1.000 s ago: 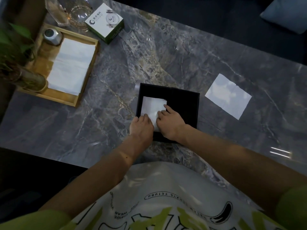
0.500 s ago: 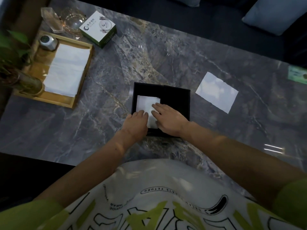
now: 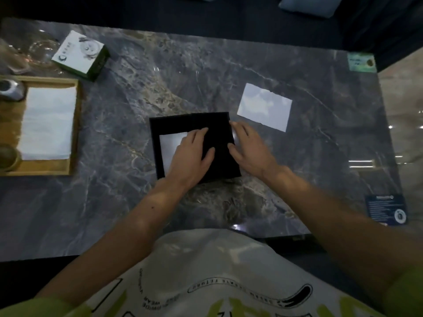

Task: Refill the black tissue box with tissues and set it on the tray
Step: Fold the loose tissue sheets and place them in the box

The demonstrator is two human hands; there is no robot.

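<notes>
The black tissue box [image 3: 194,121] lies flat in the middle of the grey marble table. A white tissue [image 3: 170,145] shows in its left part; a black panel covers the right part. My left hand [image 3: 192,156] rests flat on top, fingers spread across the tissue's edge and the panel. My right hand [image 3: 249,147] holds the box's right edge, thumb on top and fingers along the side. The wooden tray [image 3: 76,124] sits at the far left with a stack of white tissues [image 3: 48,124] on it.
A loose white sheet [image 3: 264,106] lies just right of the box. A green-and-white carton [image 3: 80,53] and glassware [image 3: 41,51] stand at the back left. A metal object [image 3: 10,89] and a pot [image 3: 6,156] sit on the tray. A blue card [image 3: 385,209] lies at the table's right edge.
My right hand left the tissue inside the box and went to the box's right edge. My left hand slid onto the top. A black panel now covers the right part.
</notes>
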